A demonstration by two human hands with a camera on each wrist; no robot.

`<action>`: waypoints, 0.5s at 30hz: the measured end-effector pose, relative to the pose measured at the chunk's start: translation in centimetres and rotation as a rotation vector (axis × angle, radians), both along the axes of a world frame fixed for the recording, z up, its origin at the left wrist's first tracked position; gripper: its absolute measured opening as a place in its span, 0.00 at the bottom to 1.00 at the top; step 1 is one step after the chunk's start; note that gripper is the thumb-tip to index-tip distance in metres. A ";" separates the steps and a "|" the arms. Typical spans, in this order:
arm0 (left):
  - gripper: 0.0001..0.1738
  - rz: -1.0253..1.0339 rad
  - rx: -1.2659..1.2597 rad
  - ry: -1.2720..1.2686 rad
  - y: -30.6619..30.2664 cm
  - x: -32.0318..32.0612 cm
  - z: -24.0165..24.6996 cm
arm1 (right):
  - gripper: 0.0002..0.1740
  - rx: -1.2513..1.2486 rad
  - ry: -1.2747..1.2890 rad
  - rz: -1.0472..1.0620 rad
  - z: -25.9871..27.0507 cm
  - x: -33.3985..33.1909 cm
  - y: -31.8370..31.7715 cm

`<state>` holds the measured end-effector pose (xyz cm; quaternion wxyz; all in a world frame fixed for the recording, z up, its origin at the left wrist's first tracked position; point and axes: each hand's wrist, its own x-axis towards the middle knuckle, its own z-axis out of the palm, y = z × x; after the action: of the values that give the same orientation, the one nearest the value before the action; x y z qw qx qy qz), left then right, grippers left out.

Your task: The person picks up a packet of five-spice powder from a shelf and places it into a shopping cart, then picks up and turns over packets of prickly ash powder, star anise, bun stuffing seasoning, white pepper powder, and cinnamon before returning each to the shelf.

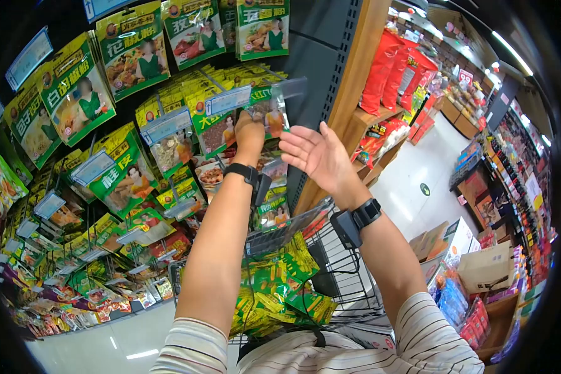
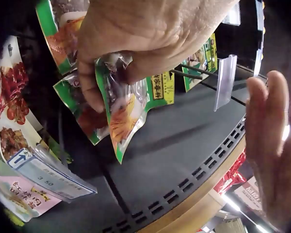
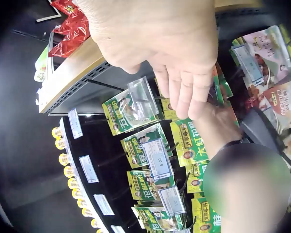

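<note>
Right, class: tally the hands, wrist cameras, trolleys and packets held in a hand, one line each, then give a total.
Hands: 2, left hand and right hand
Wrist cameras: 2, left camera and right camera
Trolleys: 1, the trolley
Packets held: 1, the packet in the left hand
Total: 6

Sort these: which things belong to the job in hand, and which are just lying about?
In use: left hand gripping a green packet; open right hand beside it; cart holding similar packets.
Lying about: red bags on the wooden shelf; cardboard boxes.
</note>
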<state>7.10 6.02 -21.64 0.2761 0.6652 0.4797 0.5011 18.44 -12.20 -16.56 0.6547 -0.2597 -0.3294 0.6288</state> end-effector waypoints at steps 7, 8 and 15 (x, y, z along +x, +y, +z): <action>0.23 -0.064 0.100 0.029 0.0 -0.6 -1.8 | 0.37 -0.021 0.030 0.028 -2.8 0.2 -4.9; 0.26 -0.108 0.093 0.039 -0.2 -1.5 -1.6 | 0.37 -0.030 0.038 0.017 -3.1 0.2 -5.8; 0.28 -0.297 0.106 -0.055 -11.4 -9.0 0.4 | 0.34 -0.135 0.030 -0.014 -8.0 -0.2 -11.4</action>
<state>-1.94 -5.38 -21.28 0.3248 0.7285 0.3411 0.4974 18.23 -23.62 -24.52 0.6450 -0.2961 -0.2744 0.6489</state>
